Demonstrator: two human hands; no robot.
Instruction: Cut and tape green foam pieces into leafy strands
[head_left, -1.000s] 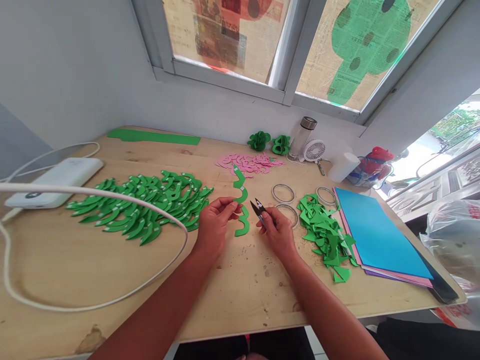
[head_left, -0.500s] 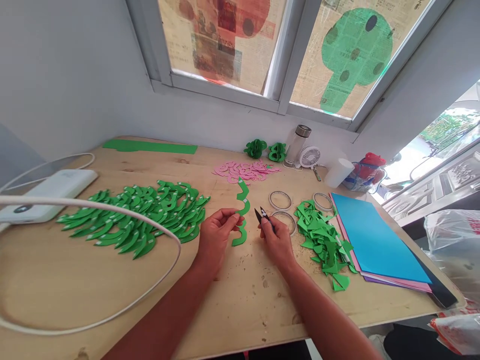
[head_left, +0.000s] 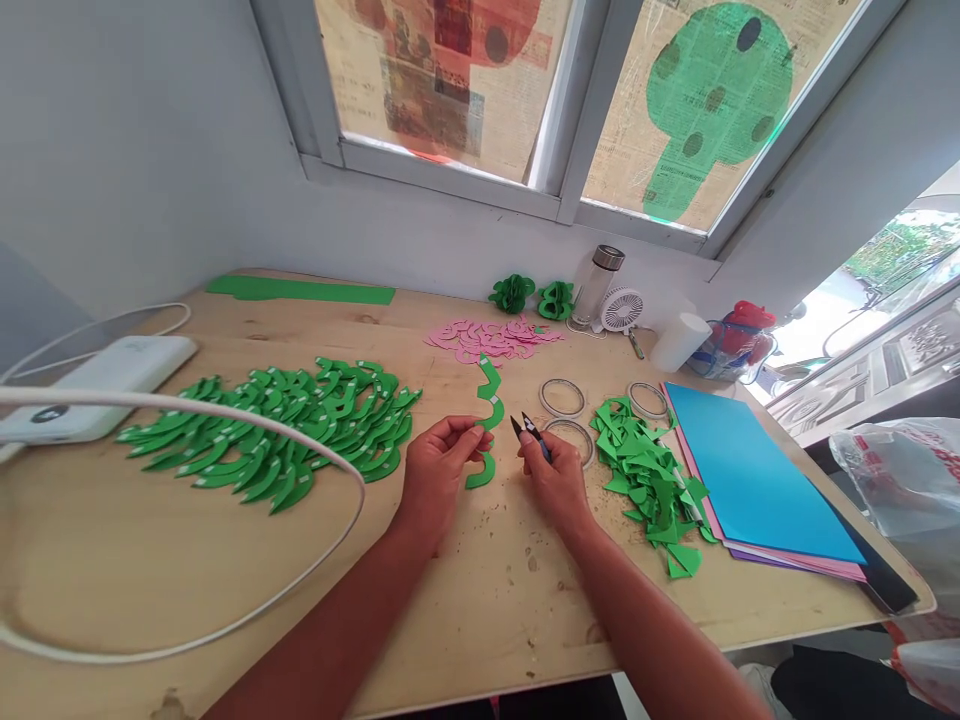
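Between the fingertips of my left hand [head_left: 442, 465] is a wavy green paper strip [head_left: 495, 408], pinched near its middle and standing out above and below the fingers. Small pale patches show on it. My right hand [head_left: 553, 475] is wrapped round a pair of small black thread snips [head_left: 523, 428], their pointed blades spread and aimed at the strip but apart from it. To the left lies a heap of curved green paper pieces [head_left: 277, 425] with pale patches. Green paper offcuts [head_left: 652, 480] are piled to the right of my right hand.
Rolls of narrow tape [head_left: 562, 398] lie beyond my right hand. Pink paper cutouts [head_left: 487, 340], two green paper balls [head_left: 512, 293], a bottle [head_left: 600, 285] and a small fan [head_left: 622, 310] stand at the back. Blue sheets [head_left: 757, 470] lie right. A white cable [head_left: 300, 435] loops at left.
The view has shifted very slightly. Both hands keep their holds on the strip and the snips, with hardly any movement.
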